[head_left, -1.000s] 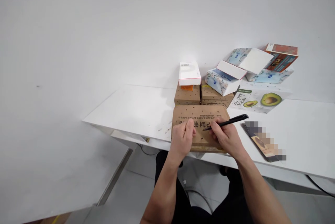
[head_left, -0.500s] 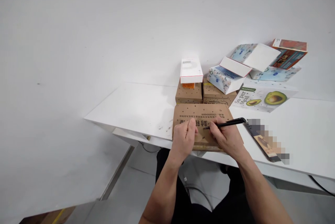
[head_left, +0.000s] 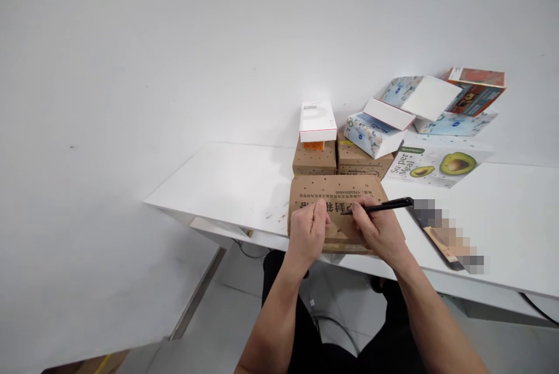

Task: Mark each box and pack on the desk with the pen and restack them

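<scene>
A brown cardboard box [head_left: 336,183], printed with dark characters and small marks, lies flat at the front edge of the white table. My left hand [head_left: 308,231] is closed in a fist on its left part; anything inside the fingers is hidden. Pinched in my right hand [head_left: 379,233] is a black pen [head_left: 391,204]. Its tip points left and down at the printed top of the box, at or very near the surface. The pen's back end sticks out to the right.
Behind stand more brown boxes [head_left: 314,158], with a white box [head_left: 318,120] on top. Blue-and-white cartons [head_left: 371,134], an avocado-printed carton [head_left: 437,164] and a red-brown box [head_left: 478,91] pile up at right. A partly blurred flat item [head_left: 439,237] lies right of my hand. The wall [head_left: 218,59] rises behind.
The view has shifted slightly. The pen tip and my right hand have moved a little to the right over the box; my left fist stays on it.
</scene>
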`<act>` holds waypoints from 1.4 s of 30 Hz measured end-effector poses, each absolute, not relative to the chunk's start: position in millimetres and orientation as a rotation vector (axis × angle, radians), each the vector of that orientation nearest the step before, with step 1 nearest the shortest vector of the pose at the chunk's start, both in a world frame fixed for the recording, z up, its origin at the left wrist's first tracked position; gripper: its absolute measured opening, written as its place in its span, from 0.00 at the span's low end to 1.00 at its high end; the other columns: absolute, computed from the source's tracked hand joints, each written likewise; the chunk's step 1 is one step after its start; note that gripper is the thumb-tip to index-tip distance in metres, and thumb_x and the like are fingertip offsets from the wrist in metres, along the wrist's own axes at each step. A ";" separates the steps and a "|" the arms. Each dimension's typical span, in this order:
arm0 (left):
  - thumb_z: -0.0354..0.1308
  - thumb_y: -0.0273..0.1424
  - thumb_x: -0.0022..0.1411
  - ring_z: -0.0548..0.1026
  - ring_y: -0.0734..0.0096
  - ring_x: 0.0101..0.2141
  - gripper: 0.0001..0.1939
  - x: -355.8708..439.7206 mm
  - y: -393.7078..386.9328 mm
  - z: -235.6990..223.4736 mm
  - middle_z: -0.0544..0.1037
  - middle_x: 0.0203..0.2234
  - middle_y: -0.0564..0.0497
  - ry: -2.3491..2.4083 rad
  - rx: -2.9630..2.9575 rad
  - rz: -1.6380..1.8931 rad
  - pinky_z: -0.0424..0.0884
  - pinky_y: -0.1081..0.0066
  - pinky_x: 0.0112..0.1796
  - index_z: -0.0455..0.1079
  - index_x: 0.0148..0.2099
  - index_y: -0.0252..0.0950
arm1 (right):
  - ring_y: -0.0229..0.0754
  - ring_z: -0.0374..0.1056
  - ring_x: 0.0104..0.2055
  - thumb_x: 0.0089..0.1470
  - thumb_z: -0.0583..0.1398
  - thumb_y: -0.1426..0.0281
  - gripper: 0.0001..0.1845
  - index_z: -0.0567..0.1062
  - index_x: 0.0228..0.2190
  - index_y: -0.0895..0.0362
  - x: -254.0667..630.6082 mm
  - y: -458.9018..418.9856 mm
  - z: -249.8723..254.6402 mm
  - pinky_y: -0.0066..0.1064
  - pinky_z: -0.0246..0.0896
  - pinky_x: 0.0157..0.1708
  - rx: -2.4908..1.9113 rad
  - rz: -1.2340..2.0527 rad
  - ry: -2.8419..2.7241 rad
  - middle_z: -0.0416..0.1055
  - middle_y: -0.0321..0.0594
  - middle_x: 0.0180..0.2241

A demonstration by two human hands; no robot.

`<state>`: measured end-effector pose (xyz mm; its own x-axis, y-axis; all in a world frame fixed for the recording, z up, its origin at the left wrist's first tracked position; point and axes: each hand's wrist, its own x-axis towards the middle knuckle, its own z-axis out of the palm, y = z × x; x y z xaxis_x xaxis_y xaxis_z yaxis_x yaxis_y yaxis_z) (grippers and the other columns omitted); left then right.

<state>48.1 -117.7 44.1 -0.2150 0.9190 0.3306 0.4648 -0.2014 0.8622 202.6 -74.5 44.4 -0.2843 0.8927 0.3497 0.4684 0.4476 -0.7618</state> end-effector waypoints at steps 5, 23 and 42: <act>0.40 0.39 0.68 0.67 0.75 0.21 0.24 50.0 -118.1 42.5 0.68 0.16 0.53 1.672 1.678 1.411 0.62 0.74 0.25 0.60 0.22 0.37 | 0.36 0.63 0.20 0.58 0.53 0.59 0.13 0.66 0.27 0.54 206.1 -82.7 42.5 0.28 0.57 0.21 -1.088 0.750 -1.350 0.66 0.33 0.22; 0.41 0.30 0.67 0.66 0.75 0.20 0.19 57.5 -113.6 28.6 0.67 0.18 0.53 1.797 2.129 1.510 0.59 0.73 0.26 0.60 0.23 0.37 | 0.51 0.72 0.41 0.57 0.50 0.69 0.14 0.71 0.42 0.57 263.8 -48.8 -14.4 0.33 0.57 0.30 -2.321 0.415 -2.144 0.75 0.53 0.38; 0.52 0.24 0.57 0.71 0.63 0.37 0.09 64.2 -100.4 -25.9 0.78 0.34 0.45 1.735 2.464 1.969 0.63 0.63 0.41 0.72 0.40 0.35 | 0.62 0.53 0.56 0.54 0.46 0.48 0.35 0.64 0.57 0.54 357.1 -52.5 -57.7 0.52 0.51 0.51 -2.408 0.125 -1.710 0.61 0.52 0.56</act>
